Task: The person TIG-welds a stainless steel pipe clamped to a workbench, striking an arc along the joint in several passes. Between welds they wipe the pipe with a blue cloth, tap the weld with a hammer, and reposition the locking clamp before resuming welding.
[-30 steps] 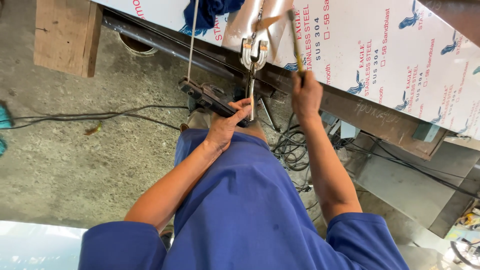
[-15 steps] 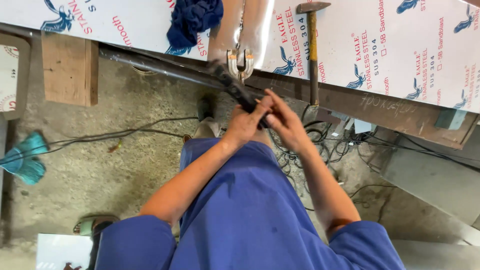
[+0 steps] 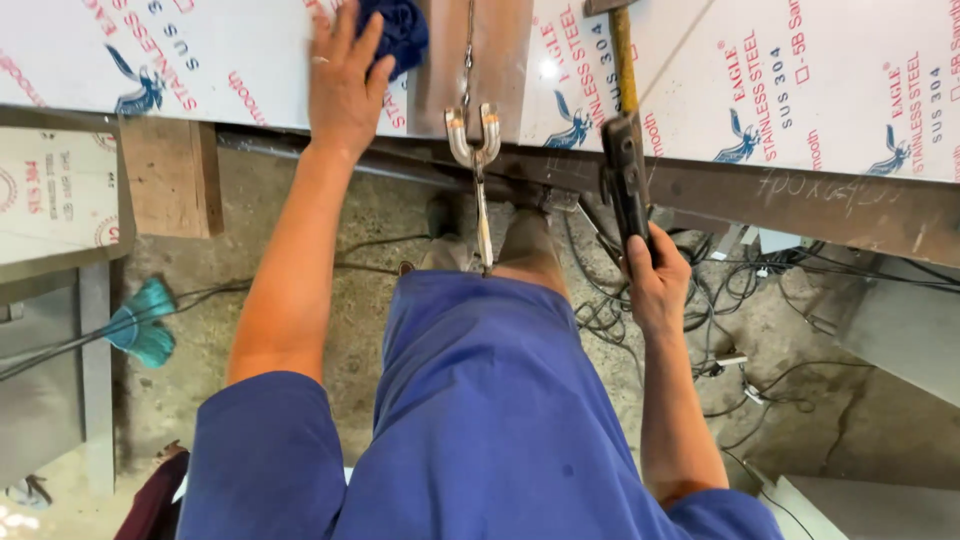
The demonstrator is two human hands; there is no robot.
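Dark clamp clenched in right hand fingers; left hand flat, fingers spread on steel sheet.

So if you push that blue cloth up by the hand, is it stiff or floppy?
Probably floppy: the blue cloth lies bunched in folds on the white sheet beside the left hand. It looks light, so it would likely slide or crumple, not roll. The right hand grips a dark clamp.

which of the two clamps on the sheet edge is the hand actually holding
The dark clamp, gripped by the right hand. The shiny silver clamp, left of it, hangs untouched; the left hand rests on the sheet.
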